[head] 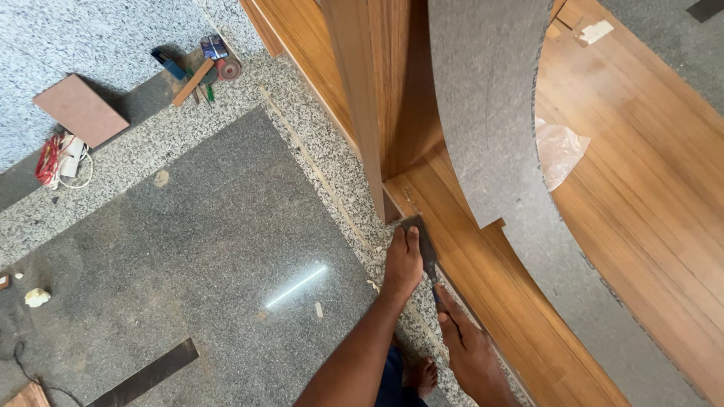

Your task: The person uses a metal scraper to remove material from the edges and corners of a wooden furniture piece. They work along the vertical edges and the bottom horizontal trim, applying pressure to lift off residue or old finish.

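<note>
Speckled granite floor [219, 226] carries a reddish-brown board [81, 110], a red-and-white cord bundle [62, 160], a cluster of small tools [197, 68] (too small to tell apart), a dark flat strip [145, 374] and the wooden frame [483, 279] along its edge.

Bright, even daylight — sharp focus, soft shadows, one glare streak on the granite floor [226, 226].

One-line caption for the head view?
Left hand presses a dark strip at the wooden panel edge; right hand beside it.
</note>
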